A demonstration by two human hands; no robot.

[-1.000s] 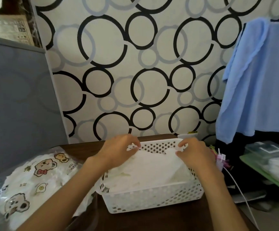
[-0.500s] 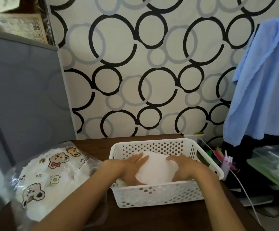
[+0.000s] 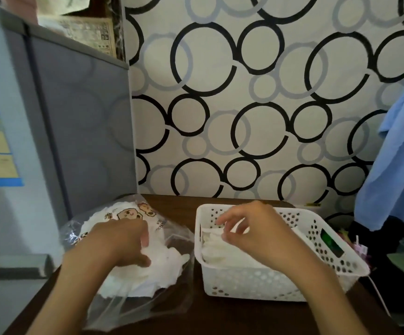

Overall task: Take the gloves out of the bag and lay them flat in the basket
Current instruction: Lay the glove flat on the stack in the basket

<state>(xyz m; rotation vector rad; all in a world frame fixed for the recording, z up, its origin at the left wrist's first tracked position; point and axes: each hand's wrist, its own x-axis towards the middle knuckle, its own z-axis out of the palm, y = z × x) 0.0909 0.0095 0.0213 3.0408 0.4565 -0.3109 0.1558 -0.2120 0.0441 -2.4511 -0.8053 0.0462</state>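
Hands work over a dark wooden table (image 3: pixel 184 317). The left hand (image 3: pixel 121 245) reaches into a clear plastic bag (image 3: pixel 123 308) printed with cartoon bears, its fingers curled on the white gloves (image 3: pixel 157 267) heaped inside. The right hand (image 3: pixel 256 233) hovers above a white perforated basket (image 3: pixel 280 284) just right of the bag, fingers loosely curled and apart, holding nothing. More white gloves lie flat in the basket (image 3: pixel 215 247). Circle-patterned wallpaper (image 3: pixel 244 105) stands behind, and blue cloth (image 3: pixel 399 165) hangs at right.
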